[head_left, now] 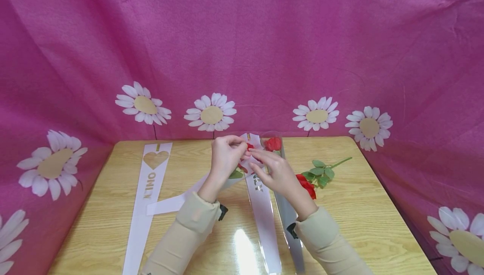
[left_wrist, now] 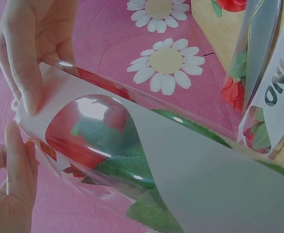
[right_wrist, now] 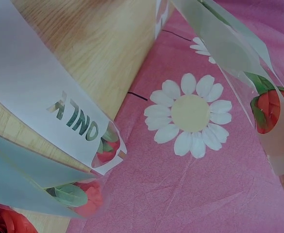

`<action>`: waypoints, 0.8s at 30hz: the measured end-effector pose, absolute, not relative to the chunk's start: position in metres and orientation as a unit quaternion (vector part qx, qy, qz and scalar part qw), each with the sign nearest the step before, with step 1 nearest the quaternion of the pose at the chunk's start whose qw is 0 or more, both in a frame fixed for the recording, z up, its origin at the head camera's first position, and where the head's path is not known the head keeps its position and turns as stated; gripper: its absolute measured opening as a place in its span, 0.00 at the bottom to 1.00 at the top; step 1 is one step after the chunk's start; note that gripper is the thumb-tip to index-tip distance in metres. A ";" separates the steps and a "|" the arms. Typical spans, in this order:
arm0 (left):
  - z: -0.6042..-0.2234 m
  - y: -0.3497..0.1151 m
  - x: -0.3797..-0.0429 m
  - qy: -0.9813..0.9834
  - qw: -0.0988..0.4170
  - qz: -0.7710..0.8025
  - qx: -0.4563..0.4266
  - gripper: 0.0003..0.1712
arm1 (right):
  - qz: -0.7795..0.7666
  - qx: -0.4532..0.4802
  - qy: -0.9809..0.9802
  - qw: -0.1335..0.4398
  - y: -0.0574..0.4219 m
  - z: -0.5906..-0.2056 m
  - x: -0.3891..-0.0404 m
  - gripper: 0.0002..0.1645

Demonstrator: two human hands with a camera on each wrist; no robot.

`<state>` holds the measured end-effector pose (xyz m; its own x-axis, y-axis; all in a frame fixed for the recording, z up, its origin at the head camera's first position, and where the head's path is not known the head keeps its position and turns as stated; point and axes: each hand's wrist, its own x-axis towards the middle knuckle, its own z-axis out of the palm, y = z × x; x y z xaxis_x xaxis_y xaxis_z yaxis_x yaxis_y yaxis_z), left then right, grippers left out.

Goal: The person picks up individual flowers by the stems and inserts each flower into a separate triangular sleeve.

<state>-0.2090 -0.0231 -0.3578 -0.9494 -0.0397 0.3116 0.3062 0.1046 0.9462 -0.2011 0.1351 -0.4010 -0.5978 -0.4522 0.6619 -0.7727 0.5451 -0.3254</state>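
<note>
My left hand (head_left: 224, 155) pinches the top end of a white-and-clear flower sleeve (left_wrist: 214, 170) between thumb and fingertips. The right hand (head_left: 277, 172) reaches in from the other side, its fingers on the same end of the sleeve. A red rose (left_wrist: 76, 148) shows inside through a heart-shaped clear window, with green leaves (left_wrist: 127, 170) below the bloom. The sleeve is held up, its narrow tail slanting to the left over the table in the head view. In the right wrist view, only a sliver of hand shows at the right edge.
Below the hands lies a white ONLY sleeve (head_left: 264, 224) with a rose in it, beside a grey sleeve (head_left: 290, 224) holding another rose (head_left: 273, 143). To the right is a loose red rose (head_left: 306, 185). A flat white sleeve (head_left: 145, 208) with a heart lies left.
</note>
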 end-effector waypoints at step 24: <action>-0.359 -0.023 -0.208 -0.725 0.119 -0.675 -0.075 0.08 | 0.644 0.050 -0.715 0.267 0.079 -0.439 -0.154 0.31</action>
